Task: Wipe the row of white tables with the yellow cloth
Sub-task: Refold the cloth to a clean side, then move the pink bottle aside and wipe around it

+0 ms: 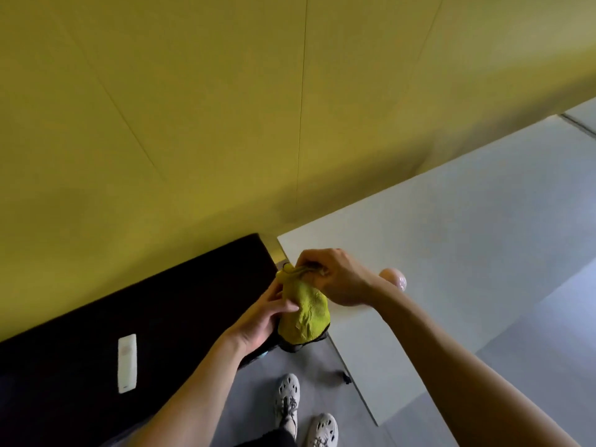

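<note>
The yellow cloth point(304, 312) with a dark edge hangs bunched between both hands, in the air beside the near corner of a white table point(451, 240). My right hand point(335, 277) pinches the cloth's gathered top. My left hand point(261, 317) holds its left side, with the thumb lying across the fabric. The white table runs away to the upper right along the yellow wall, and a second white table point(583, 116) follows behind it.
A black surface point(129, 317) lies to the left with a white remote point(126, 362) on it. A pale pink rounded object point(395, 277) sits on the white table behind my right wrist. Grey floor and my two light shoes point(303, 411) are below.
</note>
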Tool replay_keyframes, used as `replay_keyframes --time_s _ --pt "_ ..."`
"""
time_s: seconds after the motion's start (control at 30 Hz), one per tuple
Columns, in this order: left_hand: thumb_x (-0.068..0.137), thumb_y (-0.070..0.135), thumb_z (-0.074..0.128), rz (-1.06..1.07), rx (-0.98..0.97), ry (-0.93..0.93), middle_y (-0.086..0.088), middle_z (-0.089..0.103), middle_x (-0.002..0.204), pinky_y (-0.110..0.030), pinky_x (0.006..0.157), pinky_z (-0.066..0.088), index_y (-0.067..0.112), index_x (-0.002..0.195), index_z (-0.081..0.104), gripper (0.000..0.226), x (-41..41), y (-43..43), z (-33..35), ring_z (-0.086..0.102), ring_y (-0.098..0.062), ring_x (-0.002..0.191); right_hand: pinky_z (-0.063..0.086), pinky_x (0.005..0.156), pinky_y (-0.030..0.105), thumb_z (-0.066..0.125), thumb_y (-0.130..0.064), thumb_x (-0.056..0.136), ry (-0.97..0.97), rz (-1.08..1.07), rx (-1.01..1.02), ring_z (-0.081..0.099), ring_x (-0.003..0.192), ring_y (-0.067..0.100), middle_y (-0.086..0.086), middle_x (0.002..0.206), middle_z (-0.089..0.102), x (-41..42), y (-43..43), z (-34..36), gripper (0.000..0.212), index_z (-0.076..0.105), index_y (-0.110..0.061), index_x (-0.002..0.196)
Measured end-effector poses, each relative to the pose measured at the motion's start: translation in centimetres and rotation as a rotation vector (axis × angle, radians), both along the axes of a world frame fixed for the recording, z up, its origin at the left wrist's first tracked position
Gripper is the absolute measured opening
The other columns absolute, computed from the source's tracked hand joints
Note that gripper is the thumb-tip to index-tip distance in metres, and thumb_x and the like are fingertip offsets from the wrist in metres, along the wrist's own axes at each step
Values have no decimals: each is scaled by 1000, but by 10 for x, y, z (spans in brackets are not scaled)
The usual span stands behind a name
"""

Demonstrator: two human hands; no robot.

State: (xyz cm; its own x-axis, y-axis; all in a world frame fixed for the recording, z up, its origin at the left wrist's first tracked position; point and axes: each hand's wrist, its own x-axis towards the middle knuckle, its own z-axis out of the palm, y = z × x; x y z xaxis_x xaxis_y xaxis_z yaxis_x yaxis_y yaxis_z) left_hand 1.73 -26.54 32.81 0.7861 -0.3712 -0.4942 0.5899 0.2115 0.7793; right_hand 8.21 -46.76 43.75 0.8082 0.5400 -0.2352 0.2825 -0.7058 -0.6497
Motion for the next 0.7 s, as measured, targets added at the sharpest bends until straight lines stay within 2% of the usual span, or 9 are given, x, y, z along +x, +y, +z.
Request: replay_keyframes --time_s 0.03,0.1,0.17,0.23,0.37,0.47,0.53,0.6,0.7 --pt "76 26 86 -26 5 -14 -12 73 138 -42 105 54 27 152 58 81 5 1 -4 69 -30 126 47 78 28 63 -18 106 -11 -14 -7 61 94 14 -4 108 71 9 1 -2 13 73 -19 115" --pt "81 28 87 -40 73 -56 -13 76 133 -43 108 56 21 141 69 63 16 -1 -14 71 -32 127 43 79 30 66 -18 104 -89 -56 -19 57 89 10 -2 112 69 25 3 -9 14 77 -16 114" --pt "94 23 81 73 212 -89 -8 82 120 -39 102 60 18 125 78 32 26 -7 -20 74 -32 121 49 80 31 69 -22 104 -139 -85 -23 61 90 9 -2 117 67 40 2 -20 17 78 -20 118" --pt "100 14 75 263 308 -21 -2 84 109 -31 90 62 16 117 80 18 39 -12 -31 77 -28 112 59 86 39 70 -27 105 -125 -140 -22 69 101 13 -1 126 67 53 -3 -31 25 75 -25 129" --pt "96 18 78 645 227 185 -7 79 125 -48 108 58 11 133 73 38 64 -16 -64 75 -28 117 61 98 49 71 -33 105 -82 -286 -85 69 115 18 3 132 69 72 -36 -54 30 73 -24 134" --pt "104 11 70 811 208 166 -11 74 138 -47 109 57 12 144 66 40 84 -15 -83 73 -26 122 61 101 49 69 -37 106 -25 -320 -175 69 117 19 1 131 69 78 -69 -73 29 74 -27 133" --pt "101 20 73 787 318 103 -8 73 139 -49 114 54 15 141 68 41 95 -21 -108 71 -24 127 61 101 50 70 -37 105 7 -319 -196 68 118 19 1 132 68 84 -82 -83 30 72 -30 135" --pt "91 30 73 627 360 77 -2 74 132 -45 111 53 20 134 69 45 99 -39 -125 70 -22 124 60 102 50 69 -35 106 25 -280 -207 67 121 19 2 138 65 95 -88 -90 35 68 -32 140" --pt "91 34 69 556 168 152 2 74 116 -32 93 52 22 120 70 32 98 -69 -106 68 -20 112 58 104 45 67 -33 108 38 -152 -236 66 128 21 2 148 62 118 -91 -102 37 66 -31 144"
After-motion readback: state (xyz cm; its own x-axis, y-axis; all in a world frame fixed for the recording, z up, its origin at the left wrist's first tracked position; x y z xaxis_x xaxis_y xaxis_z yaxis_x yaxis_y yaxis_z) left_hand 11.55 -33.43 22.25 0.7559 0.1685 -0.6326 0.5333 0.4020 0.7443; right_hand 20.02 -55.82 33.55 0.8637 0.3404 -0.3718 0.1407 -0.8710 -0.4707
